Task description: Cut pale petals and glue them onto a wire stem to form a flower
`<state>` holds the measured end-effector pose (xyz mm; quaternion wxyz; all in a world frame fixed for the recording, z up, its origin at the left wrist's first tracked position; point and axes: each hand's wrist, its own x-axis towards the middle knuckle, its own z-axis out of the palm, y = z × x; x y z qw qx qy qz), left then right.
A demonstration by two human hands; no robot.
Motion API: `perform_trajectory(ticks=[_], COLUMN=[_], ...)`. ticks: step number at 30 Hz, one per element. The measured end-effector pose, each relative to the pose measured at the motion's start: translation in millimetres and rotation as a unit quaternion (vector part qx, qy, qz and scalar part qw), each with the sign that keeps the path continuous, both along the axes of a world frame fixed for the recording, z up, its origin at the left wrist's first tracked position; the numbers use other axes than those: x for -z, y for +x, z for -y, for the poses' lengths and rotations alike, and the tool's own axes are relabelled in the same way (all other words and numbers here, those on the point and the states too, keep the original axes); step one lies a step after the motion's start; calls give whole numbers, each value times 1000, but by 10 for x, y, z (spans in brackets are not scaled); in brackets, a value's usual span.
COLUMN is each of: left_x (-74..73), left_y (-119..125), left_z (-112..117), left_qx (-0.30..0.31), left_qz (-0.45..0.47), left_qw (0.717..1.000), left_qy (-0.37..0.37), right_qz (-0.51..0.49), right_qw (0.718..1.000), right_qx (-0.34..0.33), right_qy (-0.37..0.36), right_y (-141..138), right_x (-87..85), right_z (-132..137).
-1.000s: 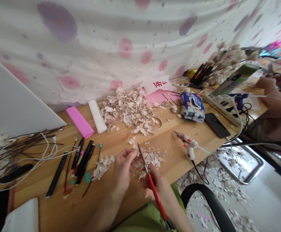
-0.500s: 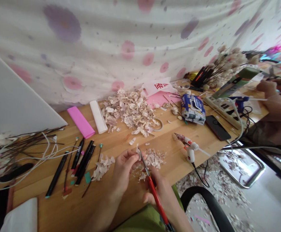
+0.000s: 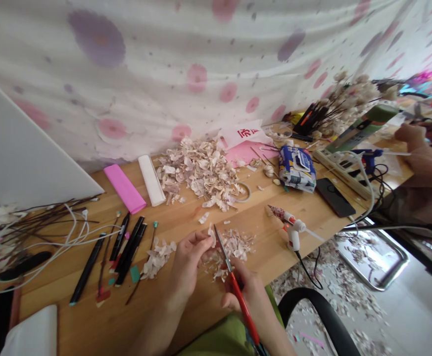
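Between the thumb and fingers of my left hand (image 3: 190, 257) is a small pale petal-like piece (image 3: 212, 236). My right hand (image 3: 251, 289) is closed round the red handle of a pair of scissors (image 3: 242, 309), whose blades point up and away, close beside the piece. Under the blades lies a small heap of pale cut scraps (image 3: 238, 244). A little pile of pale petal pieces (image 3: 159, 258) sits to the left of my left hand. Farther back spreads a large heap of similar dry pieces (image 3: 201, 170).
A glue gun (image 3: 292, 227) stands right of my hands, its cord dropping off the table edge. Black markers (image 3: 130, 252) and white cables (image 3: 71, 237) lie left. A wipes pack (image 3: 297, 167) and phone (image 3: 335, 198) are at right, near another person's hands (image 3: 423, 143).
The scissors' blades have moved slightly right, away from the pale piece, and a small gap shows between them. My left hand keeps its hold almost in place.
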<state>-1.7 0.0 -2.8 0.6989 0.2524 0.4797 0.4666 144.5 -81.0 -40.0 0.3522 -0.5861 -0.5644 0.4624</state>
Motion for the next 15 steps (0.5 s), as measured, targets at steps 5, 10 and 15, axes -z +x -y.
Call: perform_trajectory(ticks=[5,10,15], left_x=[75,65,24], left_y=[-33,-20,18], left_z=[22,110,211], left_qx=[-6,-22,-40], left_qz=[-55,-106,-128], left_qw=[998,990,983], left_qy=[37,87,125], right_qz=[-51,-160,-195], right_qw=[994,969,960], right_qx=[95,186,199], right_qy=[-6,-18,-10], right_y=[-70,-212,-322], right_x=[-125,-303,-291], right_z=[-43,-230,-349])
